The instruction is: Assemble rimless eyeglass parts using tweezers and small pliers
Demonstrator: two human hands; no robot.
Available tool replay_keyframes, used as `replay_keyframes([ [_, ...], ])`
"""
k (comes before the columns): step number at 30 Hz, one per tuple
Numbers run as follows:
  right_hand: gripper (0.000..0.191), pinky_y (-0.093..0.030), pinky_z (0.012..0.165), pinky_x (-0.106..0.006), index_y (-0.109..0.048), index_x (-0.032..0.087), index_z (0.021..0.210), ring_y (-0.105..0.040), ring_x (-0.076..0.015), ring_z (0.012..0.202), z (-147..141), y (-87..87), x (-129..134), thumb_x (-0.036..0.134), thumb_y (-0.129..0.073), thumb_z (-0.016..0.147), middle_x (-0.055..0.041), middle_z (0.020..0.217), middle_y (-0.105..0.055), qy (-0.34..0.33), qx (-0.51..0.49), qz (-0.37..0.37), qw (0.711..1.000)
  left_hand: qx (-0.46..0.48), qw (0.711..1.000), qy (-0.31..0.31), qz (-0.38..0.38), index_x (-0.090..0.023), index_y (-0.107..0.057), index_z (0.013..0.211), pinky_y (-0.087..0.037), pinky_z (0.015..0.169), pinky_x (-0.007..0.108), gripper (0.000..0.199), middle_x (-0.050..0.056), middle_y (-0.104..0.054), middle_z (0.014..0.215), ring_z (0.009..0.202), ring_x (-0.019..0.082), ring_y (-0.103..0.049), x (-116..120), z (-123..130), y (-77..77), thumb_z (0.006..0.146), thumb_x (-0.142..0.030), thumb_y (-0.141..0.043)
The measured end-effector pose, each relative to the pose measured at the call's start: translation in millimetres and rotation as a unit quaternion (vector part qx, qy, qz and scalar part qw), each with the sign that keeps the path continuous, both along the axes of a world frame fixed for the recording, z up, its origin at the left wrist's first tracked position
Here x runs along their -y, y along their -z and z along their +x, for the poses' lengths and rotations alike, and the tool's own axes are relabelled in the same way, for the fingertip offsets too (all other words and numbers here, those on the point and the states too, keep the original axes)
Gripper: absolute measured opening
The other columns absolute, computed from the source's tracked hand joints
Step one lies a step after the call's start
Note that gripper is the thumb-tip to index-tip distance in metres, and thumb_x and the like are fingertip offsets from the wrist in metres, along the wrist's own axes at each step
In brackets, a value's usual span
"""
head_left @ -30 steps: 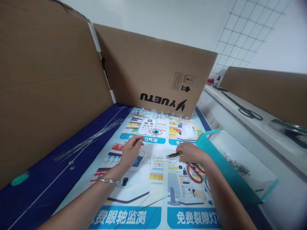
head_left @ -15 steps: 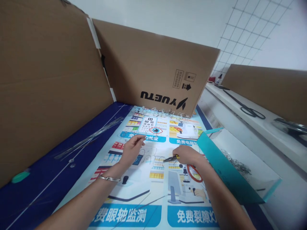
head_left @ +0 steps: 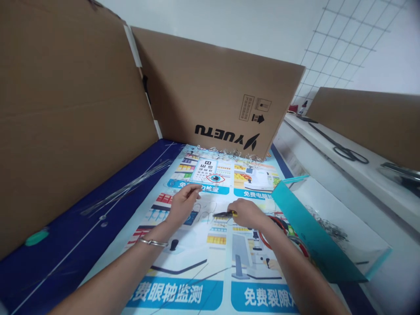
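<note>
My right hand (head_left: 244,212) is closed round the handles of a pair of pliers (head_left: 223,214), whose dark jaws point left over the printed sheet (head_left: 183,262). To their left, my left hand (head_left: 184,199) has its thumb and fingers pinched together; whatever it may hold is too small to make out. Thin bent wires (head_left: 207,211) show between the two hands, near the plier tips. A bangle sits on my left wrist.
Cardboard panels (head_left: 210,83) stand at the back and left, with small wire pieces (head_left: 229,154) along the foot. A teal box (head_left: 315,236) at right holds wire bits. Long thin rods (head_left: 131,186) lie left. Black scissors (head_left: 349,154) rest on a white ledge.
My right hand has moved left with the pliers, bringing the jaws closer to my left hand. My left hand keeps its pinch nearly in place. The view has shifted slightly.
</note>
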State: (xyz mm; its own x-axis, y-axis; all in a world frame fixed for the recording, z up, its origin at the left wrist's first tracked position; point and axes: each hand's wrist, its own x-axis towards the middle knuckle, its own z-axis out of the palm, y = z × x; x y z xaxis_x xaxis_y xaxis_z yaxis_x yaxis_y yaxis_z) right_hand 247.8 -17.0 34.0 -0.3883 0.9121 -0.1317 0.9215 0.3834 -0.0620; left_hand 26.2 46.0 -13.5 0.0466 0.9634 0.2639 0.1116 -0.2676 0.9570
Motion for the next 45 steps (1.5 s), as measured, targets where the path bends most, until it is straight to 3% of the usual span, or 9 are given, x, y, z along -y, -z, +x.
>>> replay_keyframes([
  [4,0.028,-0.033,0.067,-0.023,-0.060,0.025,0.097,-0.051,-0.0176,0.090,13,-9.7,-1,0.016,-0.048,0.073,-0.0029,0.092,-0.061,0.017,0.000,0.014,1.000,-0.003,1.000,-0.008,0.009,-0.018,-0.060,0.095,-0.043,0.058,0.022,0.027,0.002,-0.061,0.074,0.066,0.012,-0.056,-5,-6,-0.7,0.077,-0.035,-0.050],
  [11,0.020,-0.029,0.055,-0.025,-0.065,0.025,0.075,-0.054,-0.0200,0.074,52,-21.1,5,0.013,-0.055,0.062,-0.0037,0.078,-0.063,0.055,0.048,-0.010,0.997,0.001,0.998,-0.054,0.027,-0.018,-0.060,0.094,-0.042,0.059,0.022,0.027,0.002,-0.061,0.077,0.066,0.012,-0.055,-21,-17,0.3,0.077,-0.036,-0.050],
  [19,0.023,-0.028,0.053,-0.025,-0.063,0.024,0.072,-0.054,-0.0201,0.073,46,-16.2,4,0.009,-0.052,0.059,-0.0044,0.074,-0.062,0.051,0.067,-0.012,0.996,-0.005,0.999,-0.038,0.022,-0.018,-0.061,0.094,-0.041,0.057,0.022,0.028,0.001,-0.060,0.069,0.061,0.011,-0.053,-25,-22,-3.1,0.076,-0.036,-0.050],
  [24,0.022,-0.030,0.060,-0.027,-0.063,0.022,0.077,-0.052,-0.0217,0.081,37,-15.2,2,0.010,-0.050,0.063,-0.0065,0.078,-0.062,0.029,0.072,-0.003,0.997,-0.110,0.991,0.069,-0.013,-0.018,-0.061,0.090,-0.038,0.050,0.020,0.025,0.000,-0.058,0.063,0.055,0.011,-0.053,-31,-38,-9.5,0.075,-0.035,-0.049],
  [27,0.021,-0.030,0.062,-0.027,-0.062,0.022,0.080,-0.051,-0.0213,0.082,34,-16.1,1,0.014,-0.049,0.066,-0.0062,0.080,-0.061,0.013,0.089,-0.016,0.996,-0.211,0.963,0.165,-0.033,-0.017,-0.061,0.088,-0.038,0.052,0.020,0.025,-0.001,-0.058,0.062,0.057,0.011,-0.053,-31,-51,-13.3,0.076,-0.034,-0.048],
  [29,0.022,-0.030,0.064,-0.027,-0.061,0.022,0.083,-0.050,-0.0213,0.084,33,-17.1,0,0.015,-0.047,0.068,-0.0061,0.083,-0.060,0.009,0.101,-0.017,0.995,-0.270,0.942,0.198,-0.026,-0.017,-0.062,0.086,-0.038,0.054,0.020,0.024,-0.001,-0.059,0.067,0.060,0.011,-0.053,-29,-58,-15.3,0.077,-0.033,-0.047],
  [36,0.023,-0.028,0.064,-0.028,-0.060,0.021,0.086,-0.049,-0.0215,0.084,28,-15.4,-3,0.014,-0.042,0.073,-0.0069,0.086,-0.058,0.053,0.129,0.032,0.990,-0.374,0.885,0.273,0.050,-0.021,-0.064,0.090,-0.039,0.070,0.020,0.020,0.000,-0.061,0.085,0.079,0.013,-0.054,-23,-65,-17.7,0.076,-0.027,-0.051],
  [45,0.031,-0.030,0.063,-0.027,-0.060,0.022,0.092,-0.050,-0.0213,0.086,25,-3.6,-6,0.009,-0.041,0.071,-0.0077,0.088,-0.058,0.079,0.150,-0.026,0.985,-0.418,0.856,0.289,0.095,-0.023,-0.063,0.094,-0.039,0.078,0.022,0.022,0.003,-0.056,0.093,0.084,0.014,-0.054,-18,-61,-13.8,0.075,-0.023,-0.052],
])
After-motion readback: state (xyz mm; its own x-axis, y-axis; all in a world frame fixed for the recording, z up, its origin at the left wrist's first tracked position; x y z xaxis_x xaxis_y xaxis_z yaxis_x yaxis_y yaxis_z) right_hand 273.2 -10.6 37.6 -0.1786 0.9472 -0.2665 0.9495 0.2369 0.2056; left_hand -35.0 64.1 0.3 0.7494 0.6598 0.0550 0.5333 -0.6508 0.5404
